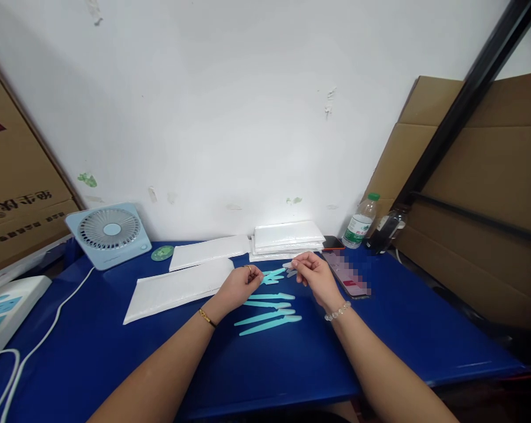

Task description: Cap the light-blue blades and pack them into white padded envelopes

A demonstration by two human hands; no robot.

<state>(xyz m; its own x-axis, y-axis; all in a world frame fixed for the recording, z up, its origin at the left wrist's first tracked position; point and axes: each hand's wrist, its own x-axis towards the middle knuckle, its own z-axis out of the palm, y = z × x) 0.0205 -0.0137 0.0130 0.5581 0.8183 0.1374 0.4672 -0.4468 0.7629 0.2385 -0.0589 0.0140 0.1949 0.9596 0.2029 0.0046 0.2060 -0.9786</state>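
Over the blue table [318, 364], my left hand [241, 286] and my right hand [312, 274] face each other with fingers pinched. Between them runs a turquoise stick with a pale tip [275, 274]; my left fingertips close on its left end and my right fingertips on the pale tip. More turquoise pieces lie partly hidden behind it. Nearer to me, several turquoise sticks [269, 325] with pale tips lie roughly side by side, tips to the right. Left of my left hand lies a white padded envelope [177, 289], its right end partly covered by that hand.
Another white envelope [208, 251] and an envelope stack [287, 235] lie by the wall. A fan [112, 231] and power strip [14, 308] are at left. A phone [349, 276], water bottle [360, 224] and dark bottle [385, 231] stand or lie at right.
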